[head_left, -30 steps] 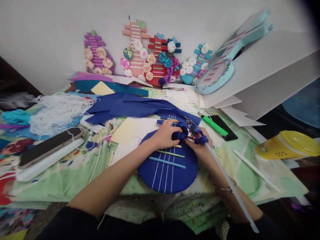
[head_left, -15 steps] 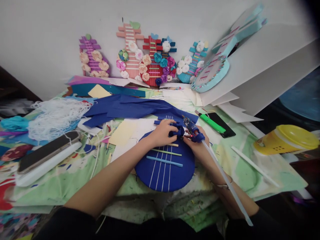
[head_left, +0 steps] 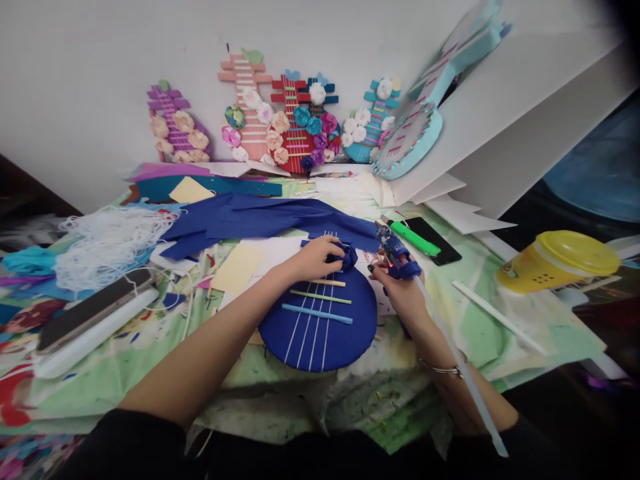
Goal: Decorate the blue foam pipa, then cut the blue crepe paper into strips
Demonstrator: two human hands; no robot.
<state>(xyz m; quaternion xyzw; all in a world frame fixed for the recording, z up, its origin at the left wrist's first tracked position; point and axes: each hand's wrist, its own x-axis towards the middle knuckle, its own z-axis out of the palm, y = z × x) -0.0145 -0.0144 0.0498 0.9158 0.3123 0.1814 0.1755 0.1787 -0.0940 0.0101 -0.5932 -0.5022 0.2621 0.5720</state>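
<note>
A dark blue lute-shaped craft piece [head_left: 345, 340] lies flat before me, with white strings and thin coloured bars across it. My left hand [head_left: 323, 257] has its fingers closed on a dark blue paper flower [head_left: 347, 257] at the piece's upper right edge. To the right of the flower, my right hand [head_left: 405, 287] grips a blue glue gun [head_left: 397, 253], its nozzle pointing up and left. A long translucent glue stick [head_left: 463, 373] runs out of the gun's back, over my forearm.
Blue paper [head_left: 240, 217] stretches behind the piece. Right are a green cutter [head_left: 415, 239], a black phone [head_left: 445, 243] and a yellow cup [head_left: 555, 267]. Left are white yarn [head_left: 107, 243] and another phone [head_left: 97, 310]. Several decorated lutes [head_left: 295, 137] lean on the wall.
My right hand and the glue gun have moved right, away from the blue flower. My left hand still holds the flower against the piece. The whole view has shifted slightly.
</note>
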